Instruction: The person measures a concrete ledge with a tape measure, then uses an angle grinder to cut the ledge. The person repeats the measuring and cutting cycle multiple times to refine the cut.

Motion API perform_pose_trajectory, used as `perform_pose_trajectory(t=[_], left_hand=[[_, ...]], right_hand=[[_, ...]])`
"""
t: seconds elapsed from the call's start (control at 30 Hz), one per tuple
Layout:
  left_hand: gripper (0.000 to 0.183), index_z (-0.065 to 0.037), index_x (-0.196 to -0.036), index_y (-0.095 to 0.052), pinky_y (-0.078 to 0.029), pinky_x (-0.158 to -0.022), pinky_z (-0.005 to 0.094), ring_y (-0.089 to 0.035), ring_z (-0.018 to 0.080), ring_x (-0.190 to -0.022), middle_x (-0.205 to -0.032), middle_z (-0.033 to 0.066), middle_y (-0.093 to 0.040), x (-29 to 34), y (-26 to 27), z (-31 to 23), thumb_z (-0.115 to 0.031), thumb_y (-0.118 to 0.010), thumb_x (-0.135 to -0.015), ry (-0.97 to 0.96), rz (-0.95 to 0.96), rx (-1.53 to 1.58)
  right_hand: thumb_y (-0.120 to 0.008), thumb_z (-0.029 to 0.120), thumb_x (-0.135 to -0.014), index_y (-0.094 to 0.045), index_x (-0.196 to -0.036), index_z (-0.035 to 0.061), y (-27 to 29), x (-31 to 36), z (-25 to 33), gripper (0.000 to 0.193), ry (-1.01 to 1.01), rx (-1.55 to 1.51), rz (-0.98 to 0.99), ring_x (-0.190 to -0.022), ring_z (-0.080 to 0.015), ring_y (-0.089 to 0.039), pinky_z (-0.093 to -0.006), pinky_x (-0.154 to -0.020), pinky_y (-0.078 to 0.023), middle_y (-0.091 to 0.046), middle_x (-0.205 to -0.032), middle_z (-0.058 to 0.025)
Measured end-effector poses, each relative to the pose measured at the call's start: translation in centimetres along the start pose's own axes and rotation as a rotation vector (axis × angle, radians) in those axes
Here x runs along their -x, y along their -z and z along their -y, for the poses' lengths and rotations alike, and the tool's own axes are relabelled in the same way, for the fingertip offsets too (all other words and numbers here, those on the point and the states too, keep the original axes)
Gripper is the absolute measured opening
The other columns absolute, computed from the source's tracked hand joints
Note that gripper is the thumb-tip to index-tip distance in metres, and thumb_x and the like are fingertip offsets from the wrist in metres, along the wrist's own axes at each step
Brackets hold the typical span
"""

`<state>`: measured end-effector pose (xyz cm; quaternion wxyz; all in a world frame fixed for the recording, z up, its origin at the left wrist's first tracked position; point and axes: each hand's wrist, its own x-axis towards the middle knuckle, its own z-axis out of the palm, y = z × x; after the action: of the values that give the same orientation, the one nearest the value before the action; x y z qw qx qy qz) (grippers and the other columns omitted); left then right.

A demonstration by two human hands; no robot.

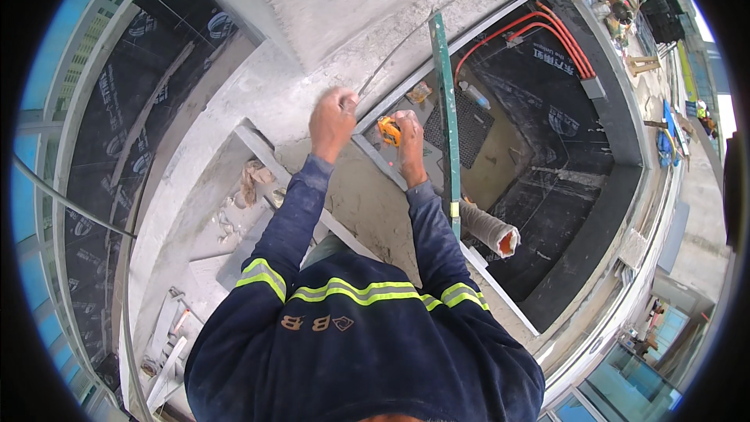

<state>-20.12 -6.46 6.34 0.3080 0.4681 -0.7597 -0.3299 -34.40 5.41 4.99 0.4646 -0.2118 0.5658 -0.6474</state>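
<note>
My right hand point(410, 148) is closed around a yellow-orange tape measure point(389, 131), held above the metal-edged rim of a dark pit. To its left, my left hand point(333, 123) is raised over the pale concrete with its fingers curled together. Slight blur hides what, if anything, sits between those fingers. Just right of my right hand, a long green spirit level point(446, 101) lies across the pit opening, and neither hand touches it.
Black sheeting point(562, 121) lines the pit. Red pipes point(564, 35) bend along its far side, and a white-wrapped pipe point(488, 228) protrudes near me. Inside lie a dark perforated mat point(461, 126) and a plastic bottle point(474, 95). Offcuts and tools point(168, 336) litter the lower left.
</note>
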Motion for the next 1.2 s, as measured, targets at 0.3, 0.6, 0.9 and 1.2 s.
perform_pose_trajectory(t=[0.3,0.6,0.9,1.2], left_hand=[[0.029,0.0,-0.1,-0.07,-0.048,-0.046,0.0226,-0.062,0.0083,-0.059,-0.079,0.0057,-0.068,1.9,3.2,-1.1,-0.028,-0.074,-0.092,0.463,0.599,0.629],[0.031,-0.005,-0.102,-0.069,-0.047,-0.055,0.0204,-0.061,0.0054,-0.067,-0.083,-0.0013,-0.064,-2.3,7.3,3.4,-0.035,-0.07,-0.094,0.498,0.563,0.78],[0.03,-0.003,-0.104,-0.067,-0.05,-0.06,0.0304,-0.063,0.0134,-0.066,-0.077,0.0063,-0.068,1.0,2.3,7.6,-0.032,-0.062,-0.096,0.538,0.656,0.366],[0.028,-0.006,-0.105,-0.065,-0.046,-0.048,0.0234,-0.064,0.011,-0.063,-0.075,0.0032,-0.065,-0.9,2.7,6.8,-0.033,-0.061,-0.099,0.711,0.709,0.558]], right_hand=[[-0.056,0.024,-0.1,-0.057,-0.091,-0.0001,-1.3,3.6,3.4,0.026,0.148,0.564,0.162,-0.081,-0.0226,-0.064,-0.0343,-0.07,-0.049,-0.062,-0.085,-0.0125],[-0.058,0.015,-0.087,-0.063,-0.083,0.006,7.1,12.4,6.4,0.011,0.197,1.38,0.311,-0.083,-0.0386,-0.065,-0.0463,-0.07,-0.052,-0.065,-0.086,-0.013],[-0.06,0.025,-0.086,-0.07,-0.081,0.0081,5.1,13.0,5.7,0.02,-0.029,1.547,-0.226,-0.072,-0.0408,-0.069,-0.0492,-0.064,-0.056,-0.07,-0.076,-0.0194],[-0.064,0.025,-0.082,-0.072,-0.082,0.0006,1.0,1.6,0.5,0.026,-0.106,1.401,-0.166,-0.083,-0.0438,-0.071,-0.0484,-0.074,-0.058,-0.072,-0.085,-0.0256]])
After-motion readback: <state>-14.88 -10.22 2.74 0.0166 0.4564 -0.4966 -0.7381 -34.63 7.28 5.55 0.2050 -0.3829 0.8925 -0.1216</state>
